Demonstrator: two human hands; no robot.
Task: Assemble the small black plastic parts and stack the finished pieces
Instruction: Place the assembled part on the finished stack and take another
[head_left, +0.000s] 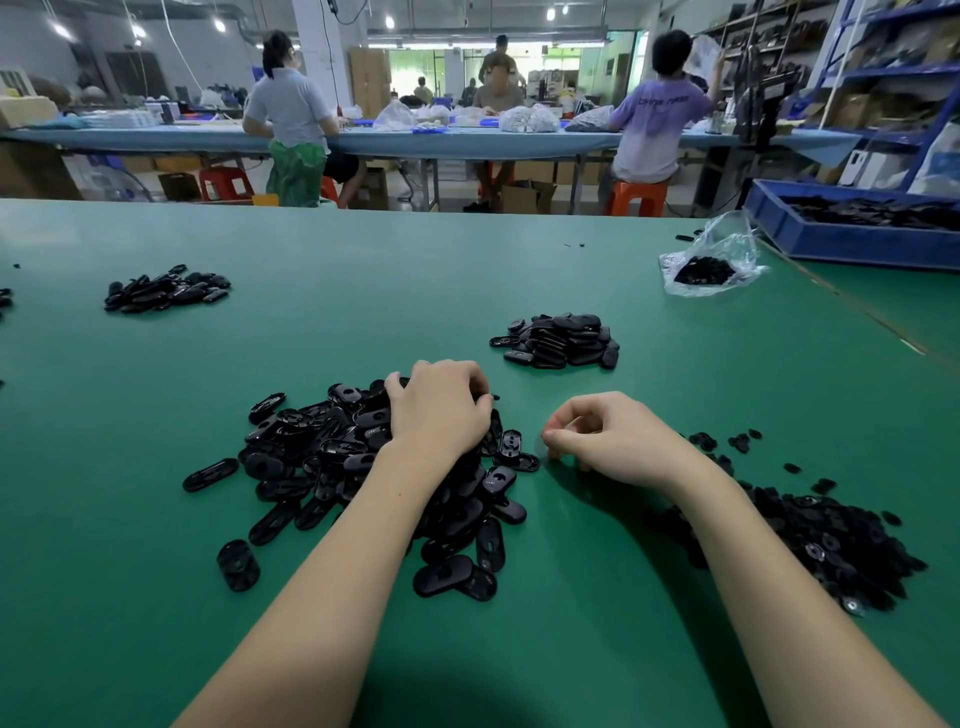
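1. Two bare hands work low over a green surface (156, 571), forearms reaching in from the near edge.
2. The left hand (441, 410) lies knuckles-up on the far side of a big loose pile of black oval shells (332, 467). Its fingers are curled down into the heap, touching the parts there; whether they actually hold one cannot be told, since the fingertips are hidden.
3. The right hand (608, 436) hovers just right of that pile, apart from the left hand. Its fingers are bent inward with thumb and forefinger drawn together at the tips, as if pinching something very small. What is pinched, if anything, is too small to make out.
4. A single oval shell (514, 452) lies open side up at the pile's right edge, between the two hands and just beside the right hand's fingertips.
5. A second heap, of smaller flat black pieces (810, 540), spreads on the surface under and to the right of the right forearm, with a few strays scattered beyond it.
6. Farther away, past both hands, a tidier stack of finished pieces (561, 340) sits on the surface, well apart from the fingers.
7. Another small black heap (166, 291) rests far to the left.
8. At the right far corner, a clear plastic bag (711, 265) with black parts lies near a blue bin (841, 239).
9. Several people sit at a long bench in the background.
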